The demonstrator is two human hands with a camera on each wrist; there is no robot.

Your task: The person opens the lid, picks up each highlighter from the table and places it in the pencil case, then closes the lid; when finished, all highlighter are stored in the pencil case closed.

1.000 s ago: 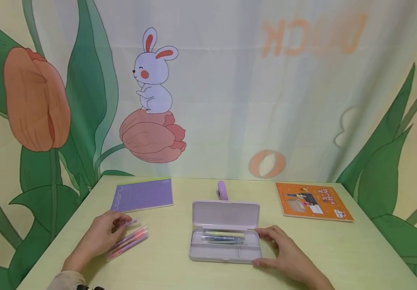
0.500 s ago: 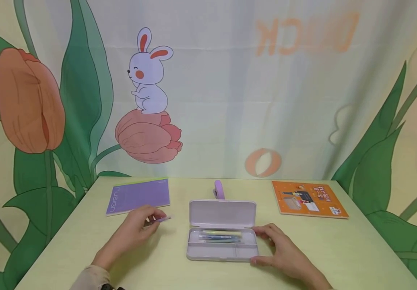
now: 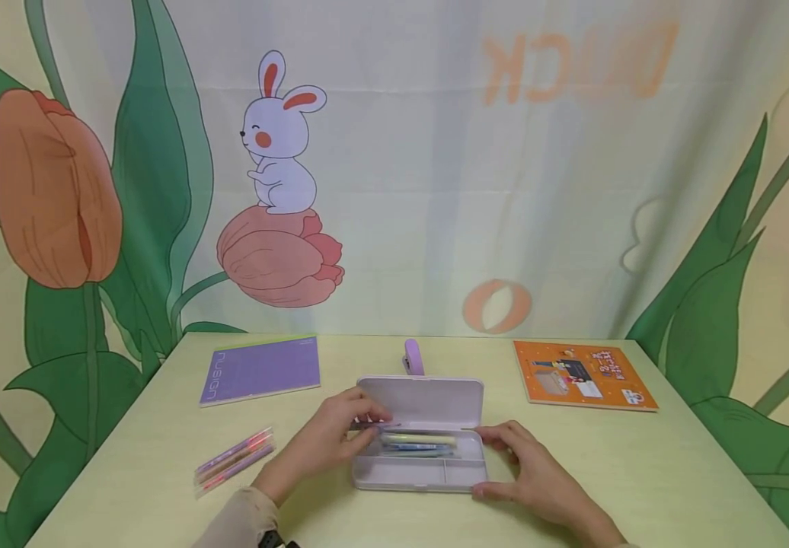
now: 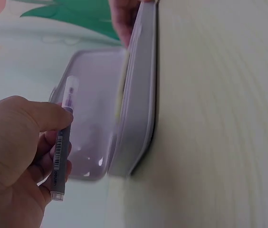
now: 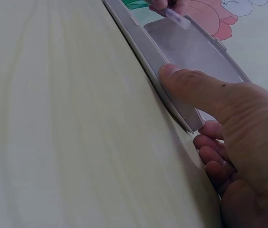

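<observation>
A slim marker pen with a grey barrel and a clear cap over a purple tip is pinched between the thumb and fingers of my left hand. That hand is over the left end of an open pencil case, whose raised lid leans back. Several pens lie side by side in the case's long rear compartment; the two front compartments hold nothing. My right hand grips the case's right end, thumb at the front corner and fingers at the back.
Several pink, purple and orange pens lie on the table left of the case. A purple notebook sits at the back left and an orange booklet at the back right. Behind the lid stands a purple stapler.
My left hand has lifted the marker pen away from the pens on the left and carried it right, over the pencil case. My right hand stays on the case's right end.
</observation>
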